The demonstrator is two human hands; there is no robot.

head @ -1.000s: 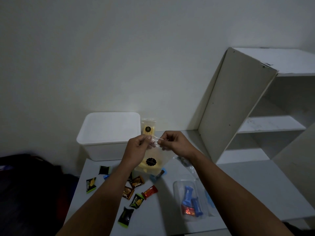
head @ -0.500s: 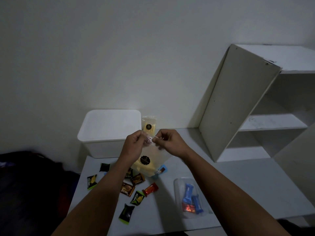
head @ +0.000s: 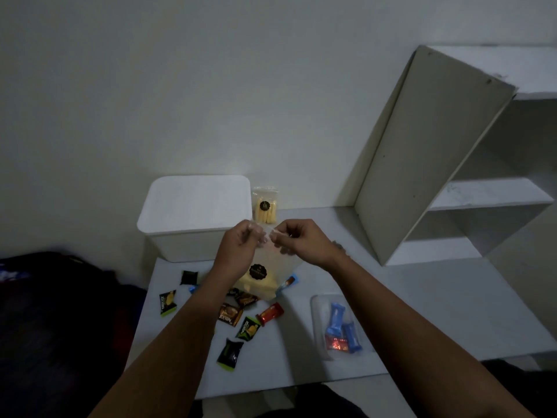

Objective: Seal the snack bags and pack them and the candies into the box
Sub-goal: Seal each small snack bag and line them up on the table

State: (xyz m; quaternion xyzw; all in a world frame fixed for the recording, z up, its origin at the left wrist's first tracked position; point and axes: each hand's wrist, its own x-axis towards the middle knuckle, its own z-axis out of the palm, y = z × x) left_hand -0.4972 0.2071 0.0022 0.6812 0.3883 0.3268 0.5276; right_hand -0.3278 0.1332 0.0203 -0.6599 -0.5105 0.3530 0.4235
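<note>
Clear plastic makes up the snack bag (head: 265, 273) held up above the middle of the desk (head: 422, 297); it carries a round black label and pale yellow sticks in its lower half. Both hands pinch its top edge: the left hand (head: 238, 248) closes thumb and fingers on the left part of the strip, the right hand (head: 298, 239) does the same just beside it, so each grip is closed tight on the bag's mouth, fingertips almost touching. A second snack bag (head: 265, 206) stands upright at the desk's far edge against the wall, touching the right side of the white box (head: 193, 212), which sits at the far left corner. Wrapped candies (head: 232, 315) in black, green, brown and red lie scattered on the left half of the desk under the forearms. Near the front edge, right of centre, lies a flat clear bag (head: 319, 321) with blue and red candies inside. White shelving (head: 452, 164) rises from the desk's right side.
</note>
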